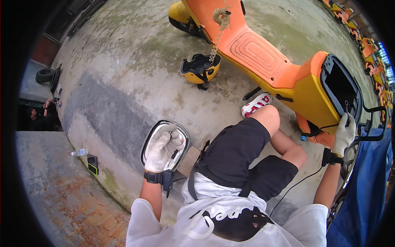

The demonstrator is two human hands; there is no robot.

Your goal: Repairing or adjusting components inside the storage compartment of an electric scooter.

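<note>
My right hand [345, 131], in a white work glove, is closed on a wrench [346, 106]. The wrench's ring end points up in front of the dark open compartment [335, 80] of an orange and yellow scooter [312, 96]. A black rim frames that opening. On my left lies a shallow white panel with a dark rim [187, 138], shaped like a cover. Over it I hold my gloved left hand [162, 146], fingers curled inward; what they hold, if anything, is too small to make out. Both wrists carry black strapped devices.
A yellow helmet [212, 72] rests on the concrete beneath a coiled cord [214, 51]. To the left are a bottle [79, 152] and a black-and-green device [93, 164]. Blue sheeting [364, 189] hangs at right. Another person [39, 115] and tyres [45, 75] appear far left.
</note>
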